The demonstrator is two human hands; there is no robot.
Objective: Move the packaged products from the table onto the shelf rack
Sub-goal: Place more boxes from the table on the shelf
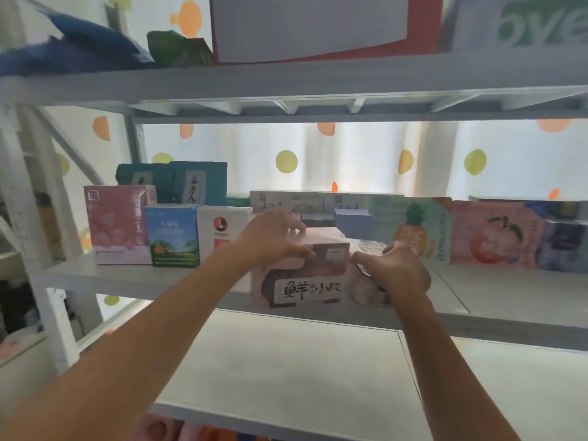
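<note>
Shelf (pixel 133 278) crowded: pink box (pixel 117 224), blue box (pixel 173 235) and white box (pixel 219 230) at 9 o'clock of the carton (pixel 305 281); pineapple pack (pixel 413 227) at 2 o'clock. Carton sits at the shelf's front edge. Left hand (pixel 273 237) curls its fingers (pixel 296 226) over the carton's top. Right hand (pixel 397 272) grips a clear bag (pixel 366 288) (contents blurred) touching the carton's right side.

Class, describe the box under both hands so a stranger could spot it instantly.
Find the middle shelf of the white rack. At its front edge, between the left hand and right hand, sits a pink box. Unlike its neighbours, it carries a white label with bold black handwritten-style characters.
</note>
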